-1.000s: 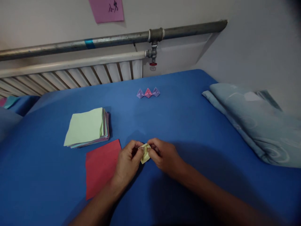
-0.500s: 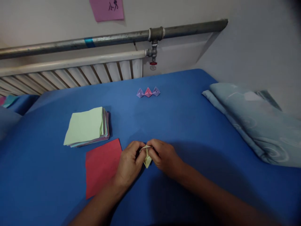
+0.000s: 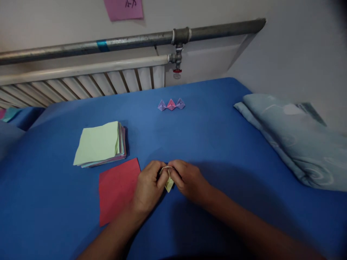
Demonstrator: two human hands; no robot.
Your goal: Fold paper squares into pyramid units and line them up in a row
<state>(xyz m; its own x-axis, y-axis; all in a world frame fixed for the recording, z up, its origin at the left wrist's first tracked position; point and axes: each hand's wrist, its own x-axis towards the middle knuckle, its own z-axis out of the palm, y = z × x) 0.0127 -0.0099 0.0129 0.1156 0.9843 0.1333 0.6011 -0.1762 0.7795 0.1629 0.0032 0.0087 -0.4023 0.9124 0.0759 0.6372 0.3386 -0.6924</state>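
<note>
Between my two hands is a small piece of folded yellow paper (image 3: 169, 184), its point toward me and its upper part partly hidden by my fingers. My left hand (image 3: 150, 184) pinches its left side with thumb and fingers. On the right side, my right hand (image 3: 189, 180) grips it the same way. A red sheet of paper (image 3: 118, 191) lies flat on the blue surface (image 3: 208, 133), partly under my left forearm. Farther off, three small folded paper pieces stand in a row: a purple one (image 3: 162, 105), a pink one (image 3: 171, 104) and another purple one (image 3: 180, 103).
A stack of coloured paper (image 3: 99, 142), pale green on top, sits at the left. Folded grey-green cloth (image 3: 292, 141) lies at the right. Along the far wall run a metal pipe (image 3: 141, 40), a valve with a red handle (image 3: 177, 71) and a white radiator (image 3: 114, 82).
My thumbs and fingers have shifted slightly on the yellow paper, and its upper edge looks narrower between them. The whole view has tipped a little; the other things lie where they were.
</note>
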